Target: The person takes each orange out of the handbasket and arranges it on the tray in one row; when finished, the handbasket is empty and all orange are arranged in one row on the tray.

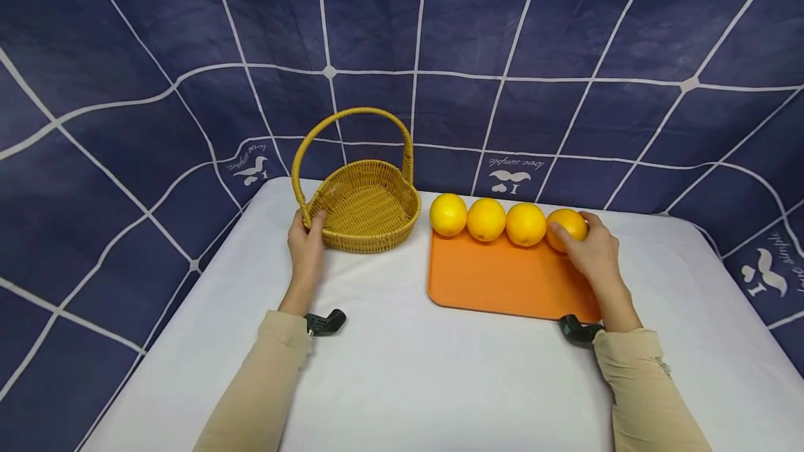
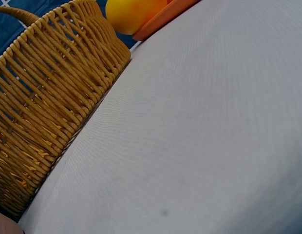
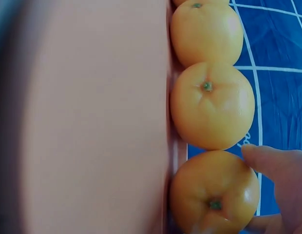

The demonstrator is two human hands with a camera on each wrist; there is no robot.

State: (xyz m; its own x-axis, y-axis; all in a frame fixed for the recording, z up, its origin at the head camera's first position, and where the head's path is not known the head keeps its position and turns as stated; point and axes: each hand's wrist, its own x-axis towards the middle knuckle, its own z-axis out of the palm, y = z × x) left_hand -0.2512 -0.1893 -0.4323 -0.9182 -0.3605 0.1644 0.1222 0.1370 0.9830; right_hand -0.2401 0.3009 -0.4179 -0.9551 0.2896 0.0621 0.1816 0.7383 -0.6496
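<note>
At the left, a woven wicker basket [image 1: 370,237] with a tall arched handle stands upright, with nothing inside. My left hand [image 1: 305,250] grips its left side near the foot of the handle, thumb over the rim. An orange plastic tray [image 1: 502,281] lies to the right, with several oranges in a row along its far edge. My right hand [image 1: 597,251] holds the rightmost orange [image 1: 567,220] between thumb and fingers. In the right wrist view, that orange [image 3: 204,183] touches or nearly touches its neighbour [image 3: 214,114]; the far fingers are partly hidden.
A white cloth [image 1: 440,375] covers the table. Behind and beside it hangs a dark blue curtain [image 1: 465,33] with white grid lines, close to the basket and the oranges. Black wrist devices [image 1: 326,323] sit at both cuffs.
</note>
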